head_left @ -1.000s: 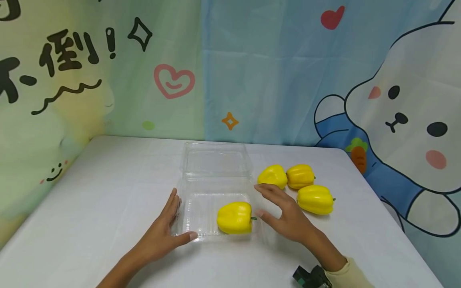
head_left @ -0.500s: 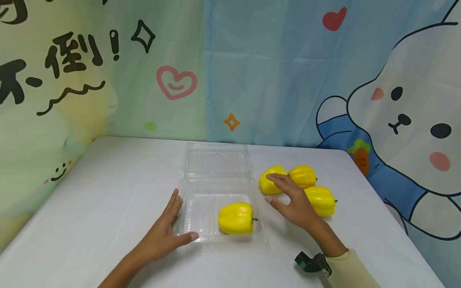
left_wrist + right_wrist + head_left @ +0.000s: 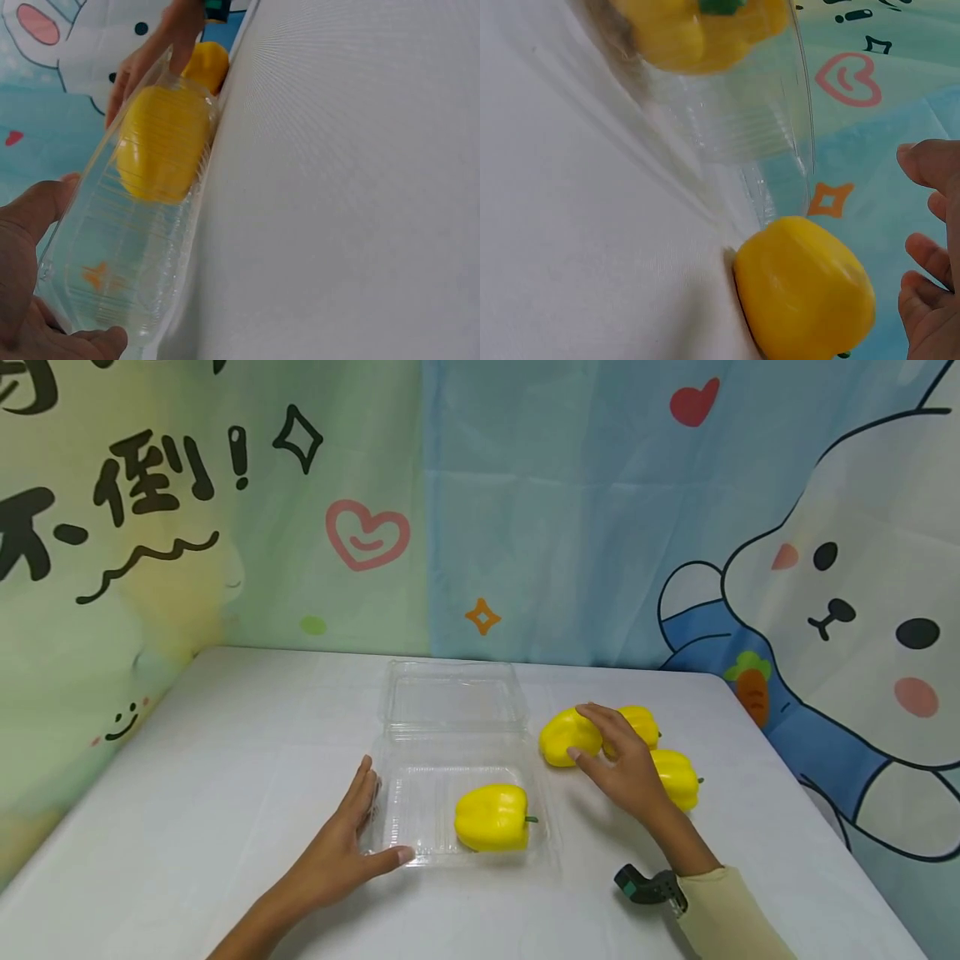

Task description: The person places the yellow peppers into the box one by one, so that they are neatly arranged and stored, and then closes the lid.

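A clear plastic hinged container (image 3: 420, 810) lies with its lid (image 3: 453, 693) folded back; one yellow bell pepper (image 3: 491, 817) sits in it, green stem to the right. My left hand (image 3: 341, 839) rests at the container's near left corner, straight fingers along the left side and thumb on the front rim. My right hand (image 3: 630, 772) hovers over the other peppers, thumb and fingers spread. Nearest its fingertips is the left pepper (image 3: 564, 739). In the right wrist view, a gap shows between the fingers (image 3: 930, 259) and that pepper (image 3: 802, 289).
Behind and beneath my right hand are a back pepper (image 3: 643, 722) and a right-hand pepper (image 3: 678, 779), both partly covered. A white cloth (image 3: 225, 760) covers the table. A black device (image 3: 648, 887) is on my right wrist. A printed curtain (image 3: 540, 527) hangs behind.
My right hand has moved away from the container, right and back, to over the loose peppers. My left hand and the pepper in the container have stayed put.
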`<state>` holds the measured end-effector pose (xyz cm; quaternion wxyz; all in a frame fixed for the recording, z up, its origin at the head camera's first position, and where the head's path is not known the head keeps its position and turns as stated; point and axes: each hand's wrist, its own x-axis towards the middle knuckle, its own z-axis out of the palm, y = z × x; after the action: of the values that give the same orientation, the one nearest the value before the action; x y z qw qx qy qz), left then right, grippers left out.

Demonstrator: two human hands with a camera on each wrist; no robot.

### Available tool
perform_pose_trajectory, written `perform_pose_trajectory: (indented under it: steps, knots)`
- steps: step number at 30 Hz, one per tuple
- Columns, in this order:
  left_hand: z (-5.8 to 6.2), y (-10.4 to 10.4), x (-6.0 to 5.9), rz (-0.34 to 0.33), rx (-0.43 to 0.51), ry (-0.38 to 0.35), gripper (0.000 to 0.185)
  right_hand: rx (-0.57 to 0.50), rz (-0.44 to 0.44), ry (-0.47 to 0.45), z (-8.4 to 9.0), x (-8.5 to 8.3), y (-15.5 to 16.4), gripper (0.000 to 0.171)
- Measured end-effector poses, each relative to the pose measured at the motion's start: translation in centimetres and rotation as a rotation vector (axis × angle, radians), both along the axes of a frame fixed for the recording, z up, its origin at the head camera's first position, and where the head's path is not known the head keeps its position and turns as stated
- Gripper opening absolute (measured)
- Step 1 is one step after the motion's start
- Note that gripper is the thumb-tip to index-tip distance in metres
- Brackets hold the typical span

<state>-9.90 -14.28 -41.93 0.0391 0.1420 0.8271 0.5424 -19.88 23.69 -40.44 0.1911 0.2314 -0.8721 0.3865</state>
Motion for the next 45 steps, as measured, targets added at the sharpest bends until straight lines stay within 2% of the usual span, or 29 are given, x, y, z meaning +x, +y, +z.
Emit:
perform_pose_trajectory:
  steps: [13,31,38,45]
  knots:
    - [0.0,-0.1,-0.1,0.008,-0.034,0.002,0.118,0.014,-0.036,-0.09,-0.4,-1.2,0.5,0.064]
    - [0.1,0.0,-0.1,0.005,-0.041,-0.008,0.117,0.068,-0.072,-0.35,0.3,-2.2,0.4,0.07]
    - [0.0,-0.1,-0.1,-0.001,-0.035,-0.005,0.118,0.053,-0.031,-0.341,0.0,-2.3,0.5,0.069]
    - [-0.1,-0.2,0.0,0.003,-0.027,-0.012,0.117,0.12,-0.02,-0.305,-0.3,-2.5,0.6,0.066]
